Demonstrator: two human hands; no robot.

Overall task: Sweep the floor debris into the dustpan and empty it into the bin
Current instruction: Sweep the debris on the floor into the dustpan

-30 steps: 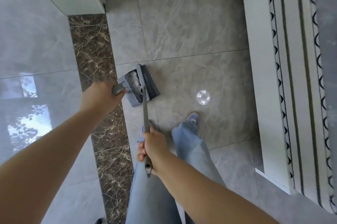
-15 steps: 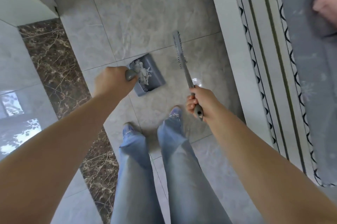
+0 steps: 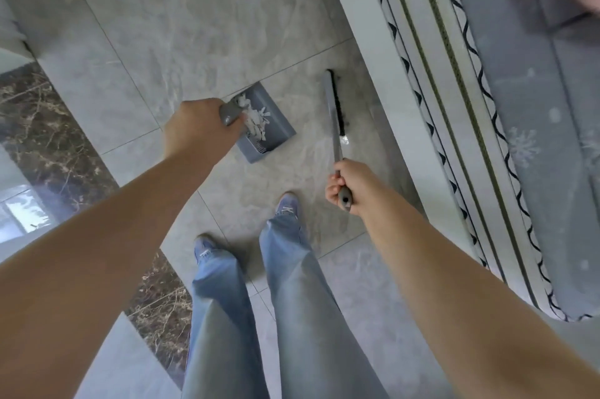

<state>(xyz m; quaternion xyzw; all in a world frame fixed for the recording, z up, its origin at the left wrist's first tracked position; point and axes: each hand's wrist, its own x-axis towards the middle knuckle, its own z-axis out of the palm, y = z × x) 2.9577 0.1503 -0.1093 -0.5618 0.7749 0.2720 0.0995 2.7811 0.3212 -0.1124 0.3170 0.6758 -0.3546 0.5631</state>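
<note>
No writing that can be read, grey dustpan (image 3: 271, 126) filled with white paper bits (image 3: 255, 121), gripped by left hand (image 3: 198, 132), brush (image 3: 334, 119) gripped by right hand (image 3: 352, 186)

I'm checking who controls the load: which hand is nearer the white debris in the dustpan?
Left. The left hand grips the dustpan handle right beside the debris; the right hand holds the brush, apart.
</note>
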